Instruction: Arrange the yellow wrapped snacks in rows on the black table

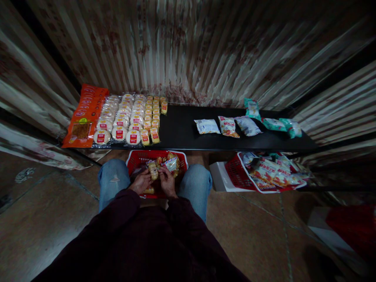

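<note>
over the red plastic basket (132, 159) between the knees (114, 178): left hand (141, 182) and right hand (167, 181), fingers curled, jointly grip one small yellow wrapped snack (153, 171), above other wrapped snacks (172, 166). on the black shelf (179, 127) ahead, from left: orange snack bag (84, 113), rows of round white cracker packets (119, 133), yellow oblong packets (154, 135), scattered pillow bags (228, 126). second red basket (236, 172), heaped with bags, near right knee.

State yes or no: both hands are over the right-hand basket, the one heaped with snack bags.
No, the left hand and right hand are over the red basket between the knees.
</note>
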`<move>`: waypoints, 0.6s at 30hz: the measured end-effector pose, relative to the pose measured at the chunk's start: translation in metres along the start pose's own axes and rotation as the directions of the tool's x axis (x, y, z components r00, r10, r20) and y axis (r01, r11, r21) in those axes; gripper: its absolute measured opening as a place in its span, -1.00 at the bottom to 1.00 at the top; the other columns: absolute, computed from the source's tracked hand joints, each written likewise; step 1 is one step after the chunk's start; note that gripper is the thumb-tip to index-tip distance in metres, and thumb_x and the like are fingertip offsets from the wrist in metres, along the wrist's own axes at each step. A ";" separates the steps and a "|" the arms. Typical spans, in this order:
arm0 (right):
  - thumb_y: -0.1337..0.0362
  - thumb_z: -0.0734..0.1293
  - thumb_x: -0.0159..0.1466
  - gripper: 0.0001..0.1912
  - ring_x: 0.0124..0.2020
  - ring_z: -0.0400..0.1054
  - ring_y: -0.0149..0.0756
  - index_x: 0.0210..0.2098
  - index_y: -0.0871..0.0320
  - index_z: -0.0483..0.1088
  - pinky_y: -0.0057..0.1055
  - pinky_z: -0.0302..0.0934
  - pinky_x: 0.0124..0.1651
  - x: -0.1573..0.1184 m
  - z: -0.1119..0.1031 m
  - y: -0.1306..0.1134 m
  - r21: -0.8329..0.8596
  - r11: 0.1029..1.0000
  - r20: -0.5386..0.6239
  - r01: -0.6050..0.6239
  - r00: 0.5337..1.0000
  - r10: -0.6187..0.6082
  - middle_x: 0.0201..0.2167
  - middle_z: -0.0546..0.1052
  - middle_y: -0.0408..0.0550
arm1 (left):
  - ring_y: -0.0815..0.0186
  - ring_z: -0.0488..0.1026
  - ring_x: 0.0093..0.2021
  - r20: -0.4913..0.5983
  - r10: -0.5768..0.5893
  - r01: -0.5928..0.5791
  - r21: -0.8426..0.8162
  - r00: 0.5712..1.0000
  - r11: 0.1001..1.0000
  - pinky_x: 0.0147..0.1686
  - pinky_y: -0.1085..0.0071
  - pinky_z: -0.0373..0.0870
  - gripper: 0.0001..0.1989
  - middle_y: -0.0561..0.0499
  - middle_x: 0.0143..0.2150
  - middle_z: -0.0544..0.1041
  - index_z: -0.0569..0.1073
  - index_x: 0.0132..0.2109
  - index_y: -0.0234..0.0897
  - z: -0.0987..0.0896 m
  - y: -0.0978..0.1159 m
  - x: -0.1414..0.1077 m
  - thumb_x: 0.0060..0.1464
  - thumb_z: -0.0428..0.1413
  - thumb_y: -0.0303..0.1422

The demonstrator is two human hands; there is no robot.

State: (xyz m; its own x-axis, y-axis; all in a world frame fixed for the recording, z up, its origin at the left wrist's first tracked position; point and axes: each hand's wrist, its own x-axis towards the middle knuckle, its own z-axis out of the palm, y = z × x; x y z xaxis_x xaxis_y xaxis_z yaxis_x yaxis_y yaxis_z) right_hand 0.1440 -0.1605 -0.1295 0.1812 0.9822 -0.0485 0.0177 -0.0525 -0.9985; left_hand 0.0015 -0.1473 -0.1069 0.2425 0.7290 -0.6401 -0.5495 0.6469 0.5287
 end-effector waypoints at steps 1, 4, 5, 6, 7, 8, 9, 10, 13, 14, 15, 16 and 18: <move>0.16 0.27 0.18 -0.71 -0.17 0.42 -0.20 -0.12 0.08 0.43 -0.23 0.29 -0.01 0.000 0.000 -0.002 0.011 1.000 -0.002 0.001 1.000 -0.001 -0.24 0.56 -0.05 | 0.38 0.49 -0.34 -0.006 -0.003 0.003 -0.005 1.000 1.000 -0.27 0.45 0.35 -0.59 -0.09 -0.20 0.55 0.38 0.01 -0.32 0.000 0.000 0.000 -0.03 0.09 -0.60; 0.16 0.27 0.18 -0.71 -0.18 0.42 -0.20 -0.13 0.07 0.44 -0.23 0.29 -0.03 -0.001 0.000 -0.005 0.003 1.000 0.011 0.008 1.000 -0.008 -0.24 0.56 -0.05 | 0.38 0.49 -0.35 -0.004 -0.010 0.010 0.000 1.000 1.000 -0.32 0.46 0.35 -0.61 -0.10 -0.20 0.55 0.39 0.00 -0.34 0.002 0.001 -0.002 -0.02 0.08 -0.60; 0.16 0.28 0.17 -0.72 -0.18 0.42 -0.20 -0.14 0.07 0.44 -0.24 0.30 -0.04 -0.001 0.000 -0.006 -0.007 1.000 0.017 0.008 1.000 -0.008 -0.24 0.56 -0.05 | 0.38 0.48 -0.35 0.005 -0.013 0.013 0.006 1.000 1.000 -0.35 0.48 0.34 -0.62 -0.10 -0.20 0.55 0.40 -0.01 -0.34 0.003 0.001 -0.002 -0.02 0.08 -0.60; 0.15 0.28 0.17 -0.72 -0.18 0.42 -0.20 -0.15 0.07 0.45 -0.26 0.30 -0.05 -0.001 0.000 -0.006 -0.015 1.000 0.021 0.006 1.000 -0.006 -0.24 0.55 -0.05 | 0.38 0.48 -0.36 0.016 -0.016 0.016 0.012 1.000 1.000 -0.37 0.49 0.33 -0.63 -0.10 -0.20 0.55 0.41 -0.02 -0.35 0.004 0.001 -0.003 -0.03 0.09 -0.60; 0.15 0.29 0.17 -0.72 -0.18 0.41 -0.20 -0.15 0.06 0.45 -0.27 0.30 -0.07 -0.001 0.000 -0.006 -0.022 1.000 0.023 0.006 1.000 -0.006 -0.24 0.55 -0.05 | 0.39 0.48 -0.36 0.026 -0.018 0.017 0.014 1.000 1.000 -0.39 0.50 0.32 -0.64 -0.10 -0.21 0.55 0.41 -0.03 -0.36 0.004 0.001 -0.003 -0.03 0.09 -0.60; 0.14 0.29 0.17 -0.71 -0.17 0.41 -0.20 -0.14 0.06 0.45 -0.29 0.31 -0.08 -0.002 -0.001 -0.006 -0.031 0.999 0.022 0.011 1.000 -0.010 -0.23 0.55 -0.05 | 0.39 0.47 -0.37 0.029 -0.019 0.018 0.014 0.999 1.000 -0.42 0.51 0.31 -0.64 -0.09 -0.22 0.54 0.42 -0.04 -0.37 0.005 0.001 -0.003 -0.03 0.09 -0.60; 0.15 0.29 0.17 -0.71 -0.17 0.41 -0.21 -0.14 0.06 0.45 -0.29 0.31 -0.08 -0.002 -0.001 -0.006 -0.045 0.999 0.022 0.020 1.000 -0.019 -0.21 0.54 -0.05 | 0.40 0.47 -0.39 0.022 -0.020 0.020 0.010 1.000 1.000 -0.44 0.52 0.29 -0.64 -0.08 -0.24 0.54 0.41 -0.04 -0.37 0.006 0.001 -0.003 -0.03 0.09 -0.61; 0.15 0.29 0.16 -0.70 -0.16 0.40 -0.21 -0.13 0.06 0.45 -0.30 0.30 -0.07 -0.002 -0.002 -0.006 -0.066 0.997 0.024 0.033 0.999 -0.032 -0.19 0.54 -0.05 | 0.42 0.45 -0.42 0.003 -0.017 0.017 0.005 1.000 1.000 -0.47 0.53 0.27 -0.64 -0.06 -0.27 0.54 0.40 -0.04 -0.36 0.006 0.000 -0.003 -0.03 0.08 -0.61; 0.16 0.30 0.15 -0.70 -0.17 0.40 -0.22 -0.13 0.07 0.44 -0.31 0.30 -0.07 -0.003 -0.004 -0.010 -0.140 0.989 0.050 0.056 0.997 -0.050 -0.19 0.52 -0.03 | 0.46 0.40 -0.50 -0.058 -0.011 0.011 0.007 0.998 1.000 -0.52 0.55 0.22 -0.59 0.03 -0.36 0.51 0.37 0.02 -0.28 0.006 -0.002 -0.003 -0.01 0.08 -0.58; 0.15 0.30 0.15 -0.71 -0.19 0.40 -0.22 -0.14 0.07 0.43 -0.31 0.30 -0.09 -0.004 -0.004 -0.011 -0.151 0.987 0.060 0.047 0.997 -0.039 -0.21 0.52 -0.03 | 0.46 0.41 -0.49 -0.044 -0.019 0.020 0.017 0.999 1.000 -0.49 0.54 0.24 -0.56 0.04 -0.36 0.51 0.35 0.06 -0.25 0.006 -0.003 -0.003 -0.01 0.10 -0.56; 0.15 0.29 0.16 -0.72 -0.23 0.41 -0.23 -0.15 0.07 0.43 -0.31 0.31 -0.11 -0.004 -0.004 -0.013 -0.154 0.988 0.064 0.031 0.998 -0.022 -0.23 0.52 -0.04 | 0.45 0.42 -0.48 -0.023 -0.027 0.028 0.027 0.999 0.999 -0.48 0.53 0.24 -0.52 0.04 -0.35 0.51 0.32 0.10 -0.23 0.005 -0.004 -0.003 -0.01 0.11 -0.54; 0.13 0.29 0.16 -0.72 -0.26 0.41 -0.24 -0.15 0.06 0.42 -0.31 0.31 -0.14 -0.005 -0.004 -0.014 -0.156 0.988 0.069 0.019 0.998 -0.009 -0.24 0.53 -0.05 | 0.44 0.42 -0.48 -0.004 -0.030 0.030 0.034 1.000 0.999 -0.47 0.53 0.25 -0.48 0.04 -0.35 0.51 0.31 0.13 -0.21 0.005 -0.004 -0.003 -0.02 0.13 -0.52; 0.12 0.28 0.17 -0.73 -0.26 0.42 -0.22 -0.16 0.06 0.41 -0.30 0.31 -0.15 -0.006 -0.004 -0.017 -0.142 0.990 0.057 0.026 0.998 -0.019 -0.26 0.53 -0.05 | 0.41 0.45 -0.44 0.037 -0.038 0.036 0.055 0.999 0.998 -0.44 0.52 0.25 -0.44 0.02 -0.32 0.52 0.30 0.16 -0.18 0.003 -0.005 -0.002 -0.03 0.16 -0.46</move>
State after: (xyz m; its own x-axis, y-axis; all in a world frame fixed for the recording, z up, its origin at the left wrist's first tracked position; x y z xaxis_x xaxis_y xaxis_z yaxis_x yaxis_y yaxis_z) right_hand 0.1463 -0.1659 -0.1126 0.1245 0.9917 -0.0314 0.1619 -0.0515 -0.9855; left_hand 0.0064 -0.1517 -0.1063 0.2924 0.7116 -0.6388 -0.4955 0.6841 0.5353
